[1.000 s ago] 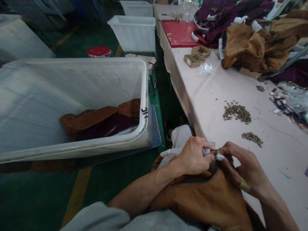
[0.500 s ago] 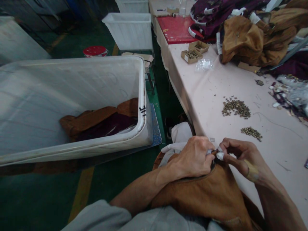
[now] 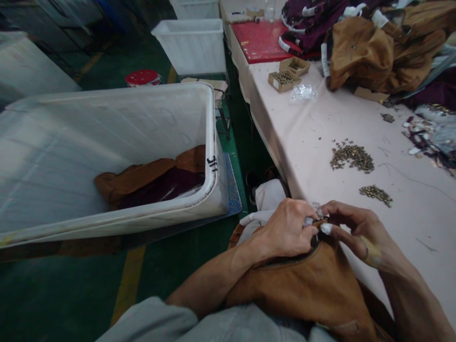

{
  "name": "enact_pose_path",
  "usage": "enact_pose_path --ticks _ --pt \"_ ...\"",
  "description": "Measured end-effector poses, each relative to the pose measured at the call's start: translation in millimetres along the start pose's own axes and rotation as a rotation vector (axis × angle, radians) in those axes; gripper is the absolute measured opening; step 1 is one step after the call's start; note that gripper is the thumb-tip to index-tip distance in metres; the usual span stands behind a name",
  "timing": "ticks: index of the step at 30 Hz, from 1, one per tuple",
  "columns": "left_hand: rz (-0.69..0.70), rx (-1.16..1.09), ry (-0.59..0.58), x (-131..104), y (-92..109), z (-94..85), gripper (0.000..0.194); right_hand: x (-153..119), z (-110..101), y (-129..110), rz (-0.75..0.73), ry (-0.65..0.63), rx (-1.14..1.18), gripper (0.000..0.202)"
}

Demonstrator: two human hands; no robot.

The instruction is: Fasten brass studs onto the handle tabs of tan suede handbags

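Note:
A brown bag-like fabric piece (image 3: pixel 302 289) lies across my lap, its stitched opening edge turned up toward the table. My left hand (image 3: pixel 290 228) is closed on that edge, thumb and fingers pinching it. Just to the right, my right hand (image 3: pixel 351 228) has its thumb and index finger around the same small brown strip at the edge. White wrapping covers the tips of its thumb and finger, and a tan bandage (image 3: pixel 372 251) sits at the thumb's base. Whether a small metal part is between the fingertips I cannot make out.
Piles of small brass-coloured metal parts (image 3: pixel 352 156) lie on the pale table (image 3: pixel 285 123). Farther back are small cardboard boxes (image 3: pixel 284 80) of parts, a clear plastic bag (image 3: pixel 302 93) and heaped brown bags (image 3: pixel 361 52). A large white bin (image 3: pixel 210 190) holding brown and purple fabric stands left.
The right index finger has lifted and shifted slightly left over the edge, closer to the left hand. The left hand keeps its grip; the view has shifted a little.

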State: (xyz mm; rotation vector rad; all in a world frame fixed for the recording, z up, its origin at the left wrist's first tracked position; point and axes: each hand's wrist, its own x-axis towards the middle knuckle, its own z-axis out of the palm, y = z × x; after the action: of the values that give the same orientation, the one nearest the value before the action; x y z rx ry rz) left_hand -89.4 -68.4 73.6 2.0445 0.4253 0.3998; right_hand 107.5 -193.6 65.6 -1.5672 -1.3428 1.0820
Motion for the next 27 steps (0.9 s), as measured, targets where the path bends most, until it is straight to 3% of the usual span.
enact_pose_path --ticks 5,10,16,21,25,27 --pt "-0.013 0.032 0.037 -2 2 0.1 0.022 2 -3 -8 -0.048 -0.111 -0.15 0.021" --pt "0.074 -0.032 -0.034 -4 4 -6.2 0.033 4 -2 -15 -0.145 -0.225 -0.124 0.023" --pt "0.1 -0.045 -0.056 -7 5 -8.8 0.031 3 7 -11 -0.105 -0.134 -0.067 0.026" --pt "0.092 -0.056 -0.087 -4 1 -16.0 0.031 2 5 -10 -0.022 -0.177 0.011 0.029" --pt "0.008 0.076 -0.14 -7 -23 -31.4 0.052 -8 -15 -3 0.034 -0.077 -0.022 0.028" --pt "-0.099 0.187 -0.153 -14 -42 -40.0 0.05 -18 -29 4 0.032 0.064 -0.075 0.03"
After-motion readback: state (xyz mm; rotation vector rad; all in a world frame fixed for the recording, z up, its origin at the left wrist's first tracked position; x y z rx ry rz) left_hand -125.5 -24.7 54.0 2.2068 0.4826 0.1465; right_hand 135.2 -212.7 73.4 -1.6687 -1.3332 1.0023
